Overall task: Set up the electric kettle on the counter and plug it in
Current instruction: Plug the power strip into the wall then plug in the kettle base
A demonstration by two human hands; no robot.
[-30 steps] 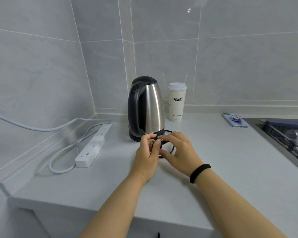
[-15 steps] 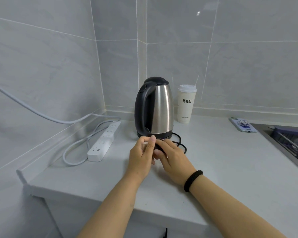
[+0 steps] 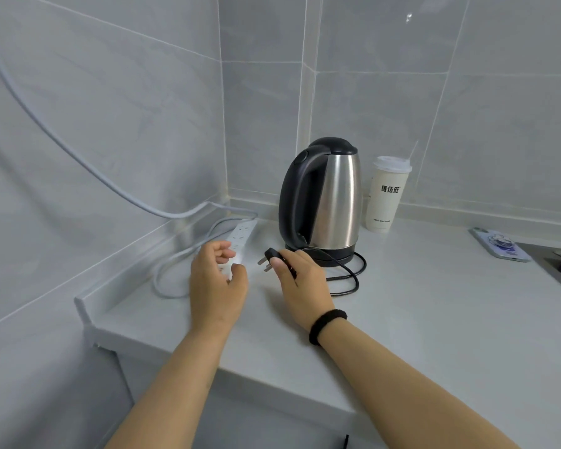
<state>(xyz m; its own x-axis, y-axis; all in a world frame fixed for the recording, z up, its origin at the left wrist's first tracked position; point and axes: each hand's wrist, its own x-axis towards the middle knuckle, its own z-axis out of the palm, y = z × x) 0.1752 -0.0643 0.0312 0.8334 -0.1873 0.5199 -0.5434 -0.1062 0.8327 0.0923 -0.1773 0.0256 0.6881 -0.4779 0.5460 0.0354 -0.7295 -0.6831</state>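
Pinching the black plug (image 3: 270, 258), prongs aimed left, the right hand (image 3: 300, 280) sits just right of the white power strip (image 3: 238, 238). That strip runs lengthwise away toward the wall corner, and the left hand (image 3: 216, 283), loosely open and holding nothing, hovers at its near end, nearer.

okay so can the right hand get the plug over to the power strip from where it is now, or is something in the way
Probably yes. The right hand pinches the plug, prongs aimed at the power strip, with bare counter between. Only the left hand, hovering over the strip's near end, partly blocks it; the far sockets show free.
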